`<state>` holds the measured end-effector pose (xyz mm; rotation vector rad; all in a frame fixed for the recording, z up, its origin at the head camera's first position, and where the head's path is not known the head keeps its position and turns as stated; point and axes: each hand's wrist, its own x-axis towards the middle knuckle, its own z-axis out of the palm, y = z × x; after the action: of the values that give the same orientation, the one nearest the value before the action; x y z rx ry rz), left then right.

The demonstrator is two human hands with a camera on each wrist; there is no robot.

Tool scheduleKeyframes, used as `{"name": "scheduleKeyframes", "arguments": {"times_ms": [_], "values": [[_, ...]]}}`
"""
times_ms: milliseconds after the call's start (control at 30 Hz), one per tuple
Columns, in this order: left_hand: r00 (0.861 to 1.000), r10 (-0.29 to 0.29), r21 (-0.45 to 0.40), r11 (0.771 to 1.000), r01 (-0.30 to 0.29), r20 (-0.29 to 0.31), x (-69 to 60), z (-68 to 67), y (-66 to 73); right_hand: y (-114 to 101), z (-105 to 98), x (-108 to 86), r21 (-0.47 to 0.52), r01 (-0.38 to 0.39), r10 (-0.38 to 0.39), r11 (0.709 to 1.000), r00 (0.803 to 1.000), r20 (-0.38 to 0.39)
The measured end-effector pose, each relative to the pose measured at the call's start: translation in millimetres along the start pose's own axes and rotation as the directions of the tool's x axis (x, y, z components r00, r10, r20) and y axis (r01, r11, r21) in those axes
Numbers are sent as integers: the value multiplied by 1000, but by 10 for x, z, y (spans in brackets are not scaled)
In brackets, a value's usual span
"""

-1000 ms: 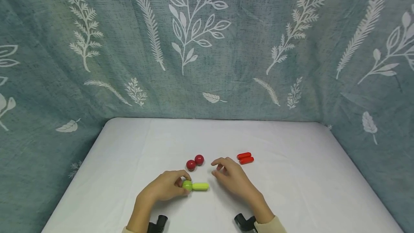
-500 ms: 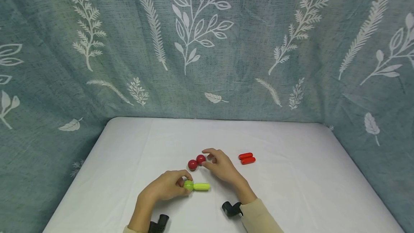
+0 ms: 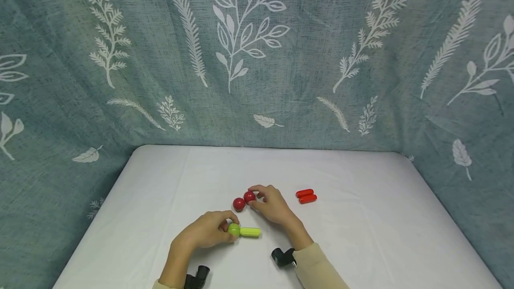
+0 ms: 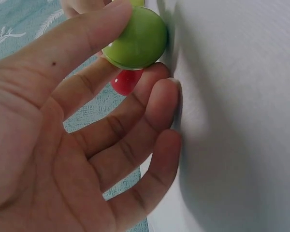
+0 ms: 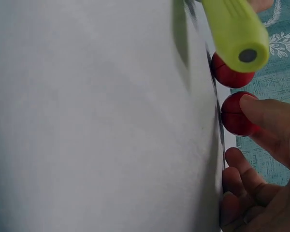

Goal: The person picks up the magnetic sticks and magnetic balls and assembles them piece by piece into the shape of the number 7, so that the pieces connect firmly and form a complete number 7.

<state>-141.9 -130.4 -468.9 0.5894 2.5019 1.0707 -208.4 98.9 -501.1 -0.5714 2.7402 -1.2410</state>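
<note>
My left hand (image 3: 210,230) pinches a lime-green ball (image 3: 234,229) between thumb and finger. A lime-green handle (image 3: 250,232) extends rightward from that ball, low over the white table. In the right wrist view, the handle (image 5: 237,36) shows a dark round inset in its end. My right hand (image 3: 274,206) grips a glossy red ball (image 3: 249,196), thumb on the near side and index finger on the far side. A second red ball (image 3: 238,204) sits just left of it on the table. The left wrist view shows part of one red ball (image 4: 125,81) behind the green one (image 4: 139,41).
Two red stick-like pieces (image 3: 304,193) lie side by side to the right of my right hand. A white cloth covers the table (image 3: 361,226). Behind it hangs a teal curtain (image 3: 305,57) with a white leaf print. Black wrist-camera mounts sit under both wrists.
My right hand has moved left from beside the red sticks to the right-hand red ball and now holds it. The left hand keeps its place on the green ball.
</note>
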Motion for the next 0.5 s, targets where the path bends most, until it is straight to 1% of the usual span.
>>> {"name": "scheduleKeyframes", "arguments": {"times_ms": [100, 200, 367, 500], "values": [[1000, -2, -1, 1000, 2, 4, 1, 3, 6, -10, -31, -39, -14, -22, 22, 1000, 1000, -11], [1000, -9, -3, 1000, 9, 9, 0, 6, 13, -43, -97, -123, -16, -43, 42, 999, 998, -36], [1000, -14, -1, 1000, 14, 8, -1, 11, 24, -125, -253, -342, 15, -52, 53, 999, 994, -100], [1000, -17, -1, 1000, 17, -5, -6, -2, 21, -142, -355, -511, 26, -60, 63, 998, 988, -140]]}}
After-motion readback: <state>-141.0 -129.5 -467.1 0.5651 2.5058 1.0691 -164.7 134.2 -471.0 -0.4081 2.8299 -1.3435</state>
